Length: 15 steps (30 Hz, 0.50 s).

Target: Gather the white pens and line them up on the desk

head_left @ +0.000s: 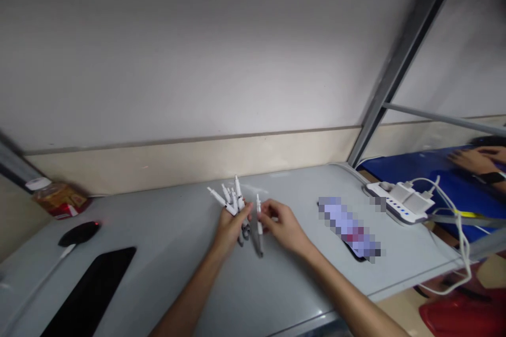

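My left hand (pixel 229 229) is closed round a fanned bunch of several white pens (pixel 231 197), their tips pointing up and away over the grey table (pixel 166 253). Beside it, my right hand (pixel 282 225) pinches one more white pen (pixel 259 221), held nearly upright and close to the bunch. Both hands hover just above the table's middle, almost touching each other.
A black mouse (pixel 79 233) and a black keyboard (pixel 93 292) lie at the left, with a small jar (pixel 55 197) by the wall. A phone (pixel 350 229) and a white power strip (pixel 399 200) with cables sit to the right. Another person's hand (pixel 472 160) rests on a blue surface beyond.
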Motion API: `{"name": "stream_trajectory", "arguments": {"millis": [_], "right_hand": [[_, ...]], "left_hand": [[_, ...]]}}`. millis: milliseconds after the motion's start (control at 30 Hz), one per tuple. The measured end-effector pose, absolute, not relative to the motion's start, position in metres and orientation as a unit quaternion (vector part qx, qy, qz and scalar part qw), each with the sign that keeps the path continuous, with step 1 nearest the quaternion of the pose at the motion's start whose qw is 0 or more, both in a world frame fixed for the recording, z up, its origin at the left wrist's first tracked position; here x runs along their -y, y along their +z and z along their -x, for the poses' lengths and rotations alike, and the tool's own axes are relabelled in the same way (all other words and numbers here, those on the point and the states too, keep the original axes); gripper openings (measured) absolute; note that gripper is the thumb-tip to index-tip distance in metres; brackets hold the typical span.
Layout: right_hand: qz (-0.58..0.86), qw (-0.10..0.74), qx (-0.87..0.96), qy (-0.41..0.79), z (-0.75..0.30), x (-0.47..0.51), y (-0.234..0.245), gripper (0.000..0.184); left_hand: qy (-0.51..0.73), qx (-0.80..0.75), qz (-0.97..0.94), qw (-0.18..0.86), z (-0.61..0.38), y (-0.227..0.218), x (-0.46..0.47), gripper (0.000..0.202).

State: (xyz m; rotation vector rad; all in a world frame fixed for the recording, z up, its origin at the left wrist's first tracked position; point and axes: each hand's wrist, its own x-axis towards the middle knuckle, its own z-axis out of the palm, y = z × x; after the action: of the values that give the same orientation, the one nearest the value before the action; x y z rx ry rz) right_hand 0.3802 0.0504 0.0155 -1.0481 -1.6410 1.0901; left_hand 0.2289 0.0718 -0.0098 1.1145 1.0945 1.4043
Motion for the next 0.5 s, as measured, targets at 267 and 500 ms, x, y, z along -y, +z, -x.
{"name": "stream_trajectory", "arguments": {"millis": [267, 500], "right_hand": [[0.356, 0.52, 0.651, 0.424, -0.359, -0.083, 0.021, 0.024], [0.349, 0.53, 0.617, 0.466, -0.362, -0.083, 0.013, 0.024]], "left_hand": [[0.582, -0.439, -0.515, 0.451, -0.222, -0.004, -0.069, 0.028], [0.493, -0.441, -0.588, 0.465, -0.217, 0.008, -0.063, 0.044]]}}
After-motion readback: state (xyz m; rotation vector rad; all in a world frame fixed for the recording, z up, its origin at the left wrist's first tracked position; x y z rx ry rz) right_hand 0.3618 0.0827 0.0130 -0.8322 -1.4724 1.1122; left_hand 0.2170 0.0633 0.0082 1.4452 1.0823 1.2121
